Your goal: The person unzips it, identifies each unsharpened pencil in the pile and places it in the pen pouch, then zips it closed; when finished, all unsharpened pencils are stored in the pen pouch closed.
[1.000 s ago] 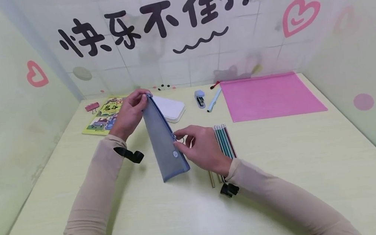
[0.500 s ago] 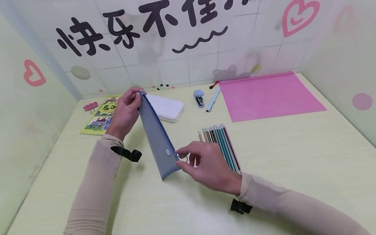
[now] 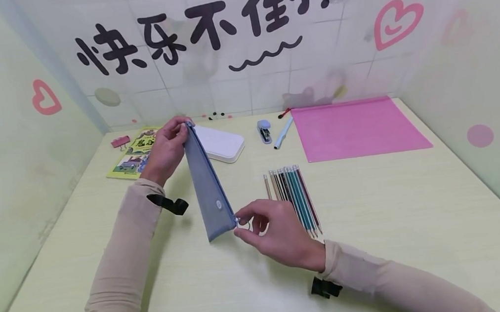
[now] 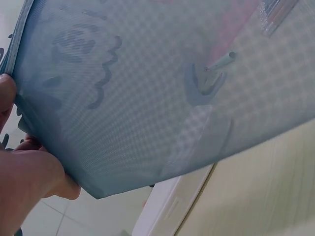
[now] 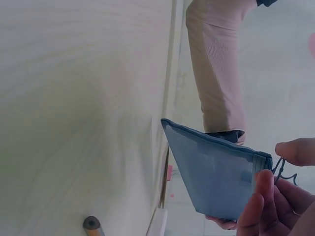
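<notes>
A blue see-through mesh zip pouch hangs slanted over the table, its zipper edge facing right. My left hand pinches its far upper corner; in the left wrist view the mesh fills most of the frame beside the thumb. At the near end of the zipper, my right hand pinches the zipper pull by its thin cord loop between thumb and forefinger. The zipper edge looks closed in the right wrist view, where the pouch appears flat. Several pencils lie side by side just beyond the right hand, partly hidden by it.
Along the back of the table lie a pink binder clip, a yellow booklet, a white flat case, a small blue stapler, a light blue pen and a large pink sheet. Walls enclose the table's back and sides.
My right hand has drawn the zipper pull along the edge, towards me, to the pouch's near end. The left hand shifted slightly left, then stayed. More of the pencils shows.
</notes>
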`<action>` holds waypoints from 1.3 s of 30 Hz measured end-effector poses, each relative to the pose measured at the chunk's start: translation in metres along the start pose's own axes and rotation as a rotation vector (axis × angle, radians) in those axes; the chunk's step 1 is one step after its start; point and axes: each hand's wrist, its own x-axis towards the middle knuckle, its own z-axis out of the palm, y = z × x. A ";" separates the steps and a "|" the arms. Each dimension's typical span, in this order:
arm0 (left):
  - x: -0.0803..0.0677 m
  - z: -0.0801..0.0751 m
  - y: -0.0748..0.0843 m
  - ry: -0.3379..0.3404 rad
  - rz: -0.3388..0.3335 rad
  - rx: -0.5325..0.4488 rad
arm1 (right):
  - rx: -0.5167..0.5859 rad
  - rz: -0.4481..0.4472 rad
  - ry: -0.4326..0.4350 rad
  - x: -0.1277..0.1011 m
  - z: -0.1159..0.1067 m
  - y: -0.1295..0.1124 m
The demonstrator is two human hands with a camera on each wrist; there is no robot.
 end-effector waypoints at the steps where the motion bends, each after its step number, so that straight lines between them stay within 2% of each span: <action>1: 0.000 0.000 0.000 -0.005 -0.004 -0.007 | 0.010 0.005 -0.007 0.000 0.000 0.000; 14: -0.003 -0.001 -0.003 -0.207 -0.003 -0.085 | 0.134 0.110 -0.156 0.008 0.004 0.008; 18: -0.002 0.001 -0.004 -0.224 -0.010 -0.101 | 0.148 0.109 -0.154 0.015 0.006 0.009; 26: -0.002 0.006 -0.006 -0.220 -0.040 -0.096 | 0.129 0.099 -0.082 0.040 0.007 0.012; 33: -0.001 0.008 -0.014 -0.232 -0.038 -0.064 | 0.105 0.138 -0.067 0.053 0.013 0.021; 36: 0.000 0.010 -0.016 -0.204 -0.045 0.027 | 0.098 0.149 -0.046 0.055 0.014 0.024; 39: -0.002 0.014 -0.015 -0.149 -0.062 0.224 | 0.095 0.157 -0.019 0.056 0.015 0.025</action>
